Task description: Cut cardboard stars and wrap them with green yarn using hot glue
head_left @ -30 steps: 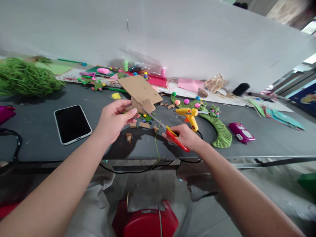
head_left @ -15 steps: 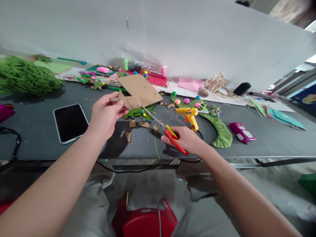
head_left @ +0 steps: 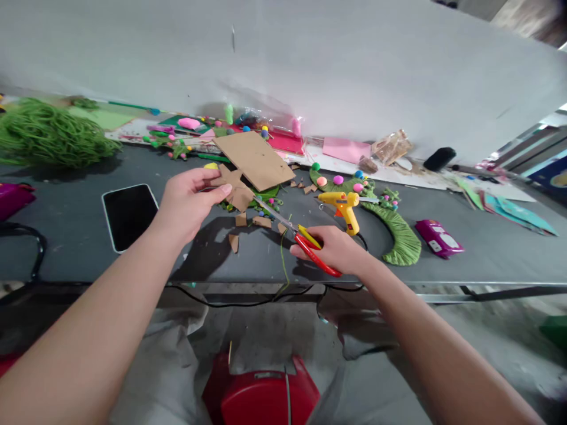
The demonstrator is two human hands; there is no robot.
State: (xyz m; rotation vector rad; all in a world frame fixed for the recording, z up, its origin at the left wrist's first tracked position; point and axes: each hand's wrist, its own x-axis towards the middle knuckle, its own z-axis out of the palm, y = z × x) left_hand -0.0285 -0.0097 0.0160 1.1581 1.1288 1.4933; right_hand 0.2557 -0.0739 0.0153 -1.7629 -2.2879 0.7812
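Between the thumb and fingers of my left hand (head_left: 192, 200) is a brown cardboard star (head_left: 237, 188), held above the table. My right hand (head_left: 330, 251) grips the handles of scissors (head_left: 305, 242) with red and yellow grips. Their blades point up and left, the tips close to the star's lower right edge; whether they touch it I cannot tell. A larger cardboard sheet (head_left: 254, 158) lies behind the star. Small cardboard scraps (head_left: 261, 222) are scattered on the table below it, near green decorated pieces partly hidden under the star.
A yellow glue gun (head_left: 341, 203) lies right of the scissors, beside a green yarn-wrapped ring (head_left: 401, 236) with pompoms. A phone (head_left: 128, 215) lies left, near a heap of green yarn (head_left: 53, 136). A purple packet (head_left: 438, 239) is at right. Cables hang along the table's front edge.
The cardboard star has turned in my left hand and now shows its points more face-on. The scissors' blades now look more closed, with their handles almost in the same place.
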